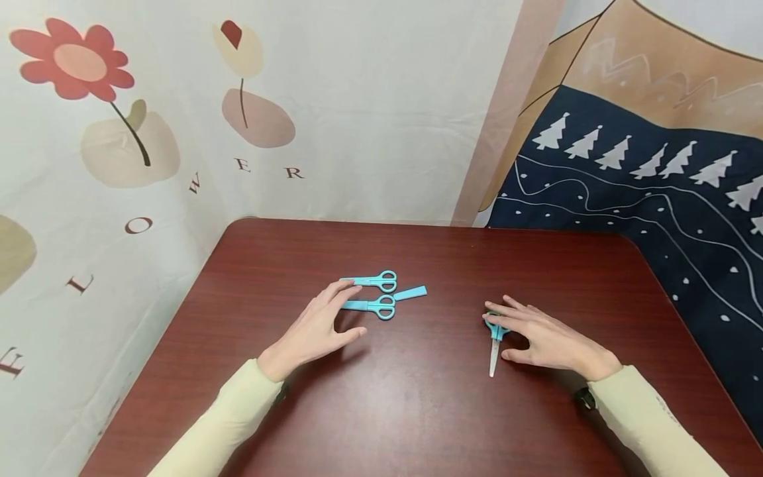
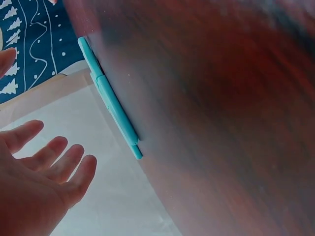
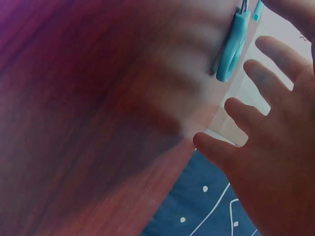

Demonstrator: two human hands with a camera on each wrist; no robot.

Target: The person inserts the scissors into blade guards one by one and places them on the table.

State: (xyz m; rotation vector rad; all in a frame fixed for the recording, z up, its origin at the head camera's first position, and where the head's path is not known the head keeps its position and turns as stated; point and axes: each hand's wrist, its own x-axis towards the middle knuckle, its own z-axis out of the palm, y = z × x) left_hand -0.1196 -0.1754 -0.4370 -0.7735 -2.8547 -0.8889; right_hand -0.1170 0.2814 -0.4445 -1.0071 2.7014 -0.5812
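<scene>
1. A pale printed cloth (image 1: 381, 119) rises beyond both hands; a navy tree-print cloth (image 1: 626, 165) hangs beyond the right one.
2. The reddish-brown counter (image 1: 429, 411) spreads beneath them.
3. The left hand (image 1: 316, 331) hovers palm down, fingers spread, grasping nothing.
4. The right hand (image 1: 548, 338) hovers likewise, released, its fingers partly screening the scissors beneath from the head view.
5. Just past the left hand's fingertips lie the far scissors (image 1: 363, 281) and the near scissors (image 1: 373, 305), side by side, their blades inside blue sheaths.
6. The bare-bladed scissors (image 1: 494, 348) lie under the right hand's fingers, blade toward the person.
7. A loose sheath (image 1: 411, 293) lies between the hands, nearer the left, close by the near scissors' handles.
</scene>
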